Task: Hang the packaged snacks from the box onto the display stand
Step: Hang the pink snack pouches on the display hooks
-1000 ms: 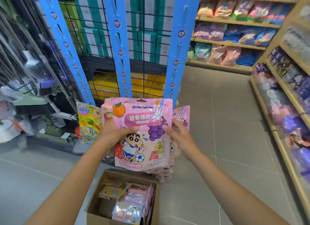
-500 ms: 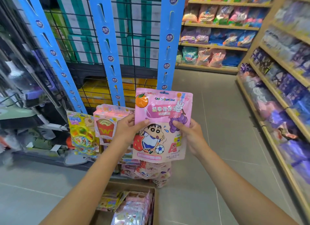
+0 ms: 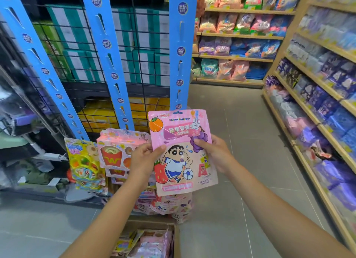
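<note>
From the head camera, the person held a pink cartoon snack pouch (image 3: 183, 151) up in front of the rightmost blue hanging strip (image 3: 182, 51) of the display stand. The left hand (image 3: 143, 162) pinched its left edge, thumb across the front. The right hand (image 3: 213, 153) gripped the right edge, thumb on the printed grapes. Both grips were closed on the pouch, so it hung upright between them.

The pouch's top edge, with its small hang slot, sat just below the lowest visible hook of that strip. It did not look hooked on yet. Lower on the stand hung a fries-print candy pack (image 3: 115, 153) and a yellow ring-candy pack (image 3: 84, 161). More pink pouches (image 3: 169, 205) dangled beneath the held one. The cardboard box (image 3: 176, 238) stood on the floor below, with packets inside.

I judged the pouch light and floppy, a glossy film that could slide under the thumbs. It seemed best held by its side seams near the top, keeping the slot taut and flat for the hook. Squeezing the middle would probably buckle it.

Compared with half a second earlier, the pouch had risen and shifted right, closer to the rightmost strip. A second earlier it had been held lower, over the box, in front of the middle strip.
</note>
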A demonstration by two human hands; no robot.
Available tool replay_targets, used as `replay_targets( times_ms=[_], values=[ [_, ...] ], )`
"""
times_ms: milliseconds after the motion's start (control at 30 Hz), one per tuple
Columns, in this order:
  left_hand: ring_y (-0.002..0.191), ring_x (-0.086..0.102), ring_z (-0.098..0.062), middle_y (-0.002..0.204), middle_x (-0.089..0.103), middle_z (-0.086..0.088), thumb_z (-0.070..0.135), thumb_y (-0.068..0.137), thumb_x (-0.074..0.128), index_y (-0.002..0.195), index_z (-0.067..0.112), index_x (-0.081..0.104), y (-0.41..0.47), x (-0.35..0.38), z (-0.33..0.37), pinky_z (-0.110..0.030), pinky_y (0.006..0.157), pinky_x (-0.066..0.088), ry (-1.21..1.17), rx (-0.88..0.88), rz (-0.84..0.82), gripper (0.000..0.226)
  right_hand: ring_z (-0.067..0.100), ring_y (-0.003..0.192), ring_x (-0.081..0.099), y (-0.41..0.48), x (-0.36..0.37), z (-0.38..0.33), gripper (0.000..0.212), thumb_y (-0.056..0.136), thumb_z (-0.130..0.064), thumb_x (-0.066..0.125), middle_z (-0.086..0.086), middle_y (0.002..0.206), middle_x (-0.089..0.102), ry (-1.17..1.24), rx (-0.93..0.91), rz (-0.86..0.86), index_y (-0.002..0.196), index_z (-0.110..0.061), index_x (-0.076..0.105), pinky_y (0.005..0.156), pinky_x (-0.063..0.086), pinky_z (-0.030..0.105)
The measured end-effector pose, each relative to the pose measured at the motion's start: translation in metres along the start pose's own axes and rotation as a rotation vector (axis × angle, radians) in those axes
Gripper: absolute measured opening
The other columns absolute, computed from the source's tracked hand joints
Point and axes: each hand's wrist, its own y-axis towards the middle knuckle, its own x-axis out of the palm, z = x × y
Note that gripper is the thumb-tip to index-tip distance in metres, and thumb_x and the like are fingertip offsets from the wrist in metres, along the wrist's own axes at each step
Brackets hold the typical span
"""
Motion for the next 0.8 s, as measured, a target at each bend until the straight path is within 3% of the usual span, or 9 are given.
replay_targets(
  times_ms=[267, 433, 567, 633, 800],
  values=[
    [0.086, 0.071, -0.028, 0.096, 0.073, -0.010, 0.014, 0.088, 0.066, 0.087, 0.015, 0.064, -0.008, 0.005, -0.016, -0.034, 0.065, 0.057, 0.031, -0.036, 0.009, 0.002, 0.025, 0.070, 0.072, 0.000, -0.008, 0.008, 0.018, 0.084, 0.000, 0.068, 0.022, 0.096, 0.071, -0.060, 0.114, 0.012, 0.101, -0.001, 0.063, 0.063, 0.061, 0.036],
    [0.088, 0.069, -0.027, 0.099, 0.072, -0.008, 0.015, 0.090, 0.064, 0.092, 0.016, 0.063, -0.006, 0.010, -0.026, -0.024, 0.054, 0.052, 0.063, -0.057, 0.031, 0.002, 0.026, 0.071, 0.073, 0.002, -0.014, 0.009, 0.021, 0.082, -0.002, 0.071, 0.018, 0.092, 0.074, -0.107, 0.105, 0.016, 0.102, -0.001, 0.064, 0.061, 0.060, 0.035],
    [0.077, 0.065, -0.018, 0.091, 0.070, -0.006, 0.013, 0.090, 0.064, 0.093, 0.007, 0.063, 0.000, 0.014, -0.040, -0.026, 0.061, 0.054, 0.191, -0.080, 0.009, 0.007, 0.029, 0.077, 0.073, 0.008, -0.026, 0.009, 0.023, 0.079, -0.008, 0.075, 0.014, 0.089, 0.076, -0.280, 0.056, 0.055, 0.100, -0.002, 0.067, 0.068, 0.061, 0.037],
    [0.083, 0.065, -0.023, 0.088, 0.067, -0.009, 0.007, 0.089, 0.063, 0.094, 0.002, 0.063, 0.003, 0.015, -0.046, -0.032, 0.071, 0.057, 0.247, -0.112, 0.006, 0.008, 0.026, 0.077, 0.072, 0.013, -0.033, 0.009, 0.017, 0.079, -0.009, 0.076, 0.013, 0.088, 0.075, -0.377, 0.014, 0.113, 0.094, -0.006, 0.069, 0.074, 0.060, 0.037],
    [0.085, 0.066, -0.020, 0.088, 0.070, -0.003, 0.008, 0.085, 0.062, 0.089, 0.011, 0.068, 0.013, 0.011, -0.058, -0.037, 0.079, 0.056, 0.355, -0.126, 0.074, 0.008, 0.006, 0.060, 0.066, 0.024, -0.043, 0.023, 0.021, 0.080, -0.014, 0.077, 0.004, 0.078, 0.071, -0.511, 0.002, 0.207, 0.091, -0.002, 0.065, 0.064, 0.054, 0.024]
  ],
)
